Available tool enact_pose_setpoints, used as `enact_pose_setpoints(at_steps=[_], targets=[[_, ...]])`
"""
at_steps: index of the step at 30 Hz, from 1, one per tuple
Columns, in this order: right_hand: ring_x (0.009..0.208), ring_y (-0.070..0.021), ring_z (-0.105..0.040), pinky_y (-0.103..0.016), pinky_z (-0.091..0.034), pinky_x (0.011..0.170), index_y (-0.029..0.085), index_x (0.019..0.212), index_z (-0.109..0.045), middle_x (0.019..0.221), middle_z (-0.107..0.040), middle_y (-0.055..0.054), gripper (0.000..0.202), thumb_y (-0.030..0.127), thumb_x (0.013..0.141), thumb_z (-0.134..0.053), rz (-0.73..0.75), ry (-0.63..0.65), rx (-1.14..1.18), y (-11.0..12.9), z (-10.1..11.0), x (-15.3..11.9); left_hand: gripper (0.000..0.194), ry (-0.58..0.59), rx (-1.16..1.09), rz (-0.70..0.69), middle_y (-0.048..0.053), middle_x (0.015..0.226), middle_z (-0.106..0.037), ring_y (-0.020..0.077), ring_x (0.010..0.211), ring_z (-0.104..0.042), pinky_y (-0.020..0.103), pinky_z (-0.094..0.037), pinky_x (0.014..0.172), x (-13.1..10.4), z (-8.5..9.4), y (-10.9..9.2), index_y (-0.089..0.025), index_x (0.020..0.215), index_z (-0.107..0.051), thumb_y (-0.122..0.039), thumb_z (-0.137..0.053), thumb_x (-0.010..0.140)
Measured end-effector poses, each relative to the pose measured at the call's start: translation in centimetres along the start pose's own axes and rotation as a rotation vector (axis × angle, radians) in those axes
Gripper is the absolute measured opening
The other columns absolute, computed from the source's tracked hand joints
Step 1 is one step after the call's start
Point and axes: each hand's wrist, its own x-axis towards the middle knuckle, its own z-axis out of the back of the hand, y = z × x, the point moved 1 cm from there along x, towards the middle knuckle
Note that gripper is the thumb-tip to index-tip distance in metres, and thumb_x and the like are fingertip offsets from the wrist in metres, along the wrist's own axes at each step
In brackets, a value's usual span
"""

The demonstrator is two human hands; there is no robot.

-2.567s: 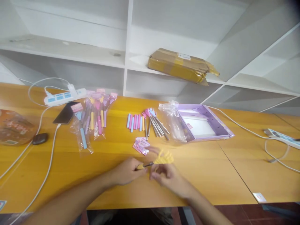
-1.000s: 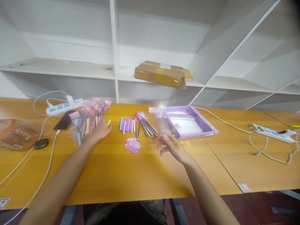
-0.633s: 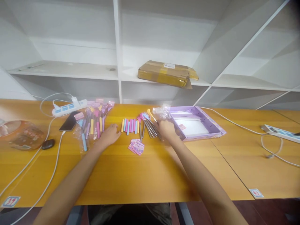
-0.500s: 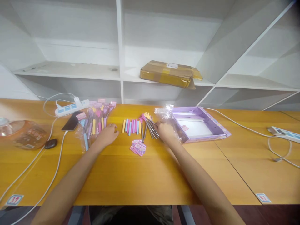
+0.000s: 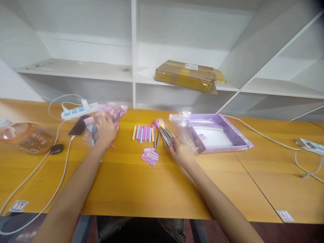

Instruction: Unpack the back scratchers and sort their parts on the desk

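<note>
My left hand (image 5: 105,130) lies over the bagged back scratchers (image 5: 116,112) at the left, fingers spread and reaching forward, covering most of them. One blue bagged back scratcher (image 5: 91,133) shows beside it. My right hand (image 5: 182,152) is at the lower ends of several metal back scratcher rods (image 5: 164,136) with pink and yellow hand-shaped heads. Its fingers are curled in; what they pinch, if anything, is hidden. Between the hands stands a row of yellow, blue and pink handle tubes (image 5: 144,133). Pink printed cards (image 5: 150,156) lie in front of them.
Clear plastic bags (image 5: 183,126) lean on a purple display box (image 5: 220,149) at the right. At the left are a power strip (image 5: 80,110), a phone (image 5: 78,126), a mouse (image 5: 56,149) and an orange bottle (image 5: 32,138). A taped carton (image 5: 184,76) rests on the shelf.
My left hand has moved forward and left from the table onto the bagged back scratchers. My right hand has come slightly nearer to me along the rods. The view has shifted a little.
</note>
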Motion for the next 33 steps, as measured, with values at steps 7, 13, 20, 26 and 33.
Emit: enact_pose_setpoints(at_steps=[7,13,20,26,33], targets=[[0.09,-0.0222,-0.074,-0.029,-0.045,0.068,0.021,0.122,-0.074,0.119,-0.079,-0.009,0.027,0.023,0.104,-0.053,-0.07,-0.026,0.115,0.7,0.0,-2.1,0.065,0.012,0.0,0.032,0.037,0.145,-0.059,0.0481,0.14,-0.054,0.056,-0.042,0.117,3.2,-0.9,2.7,0.005,0.151,-0.044,-0.03,-0.058,0.097],[0.093,-0.0224,-0.075,-0.029,-0.047,0.072,0.022,0.116,-0.077,0.117,-0.082,-0.008,0.026,0.023,0.103,-0.054,-0.055,0.032,0.191,1.2,-0.3,-2.2,0.068,0.042,0.045,-0.024,0.036,0.144,-0.061,0.0486,0.14,-0.054,0.056,-0.04,0.121,3.6,-1.3,3.6,0.005,0.151,-0.044,-0.031,-0.057,0.095],[0.082,-0.0214,-0.073,-0.029,-0.045,0.069,0.02,0.109,-0.077,0.098,-0.082,-0.008,0.027,0.022,0.102,-0.052,0.023,-0.099,0.224,1.0,0.0,-3.2,0.074,0.058,-0.225,0.018,0.017,0.122,-0.074,0.0362,0.113,-0.071,0.046,-0.056,0.101,2.2,1.7,1.4,-0.011,0.161,-0.043,-0.029,-0.059,0.091],[0.07,-0.0176,-0.066,-0.03,-0.047,0.069,0.019,0.12,-0.07,0.087,-0.074,-0.004,0.024,0.029,0.108,-0.052,0.191,-0.203,0.402,2.0,0.8,-4.3,0.105,0.707,-0.742,-0.297,-0.004,0.08,-0.068,0.0167,0.062,-0.068,0.028,-0.054,0.061,-9.4,2.7,-6.5,-0.026,0.178,-0.004,-0.019,-0.06,0.09],[0.076,-0.0188,-0.065,-0.028,-0.043,0.061,0.021,0.127,-0.061,0.1,-0.068,-0.006,0.039,0.048,0.102,-0.073,0.234,-0.041,0.514,2.8,-0.2,-4.5,0.126,1.277,-1.419,-0.24,-0.004,0.082,-0.072,0.0153,0.063,-0.074,0.025,-0.057,0.06,-16.7,0.0,-10.0,-0.031,0.175,0.018,-0.005,-0.063,0.083]])
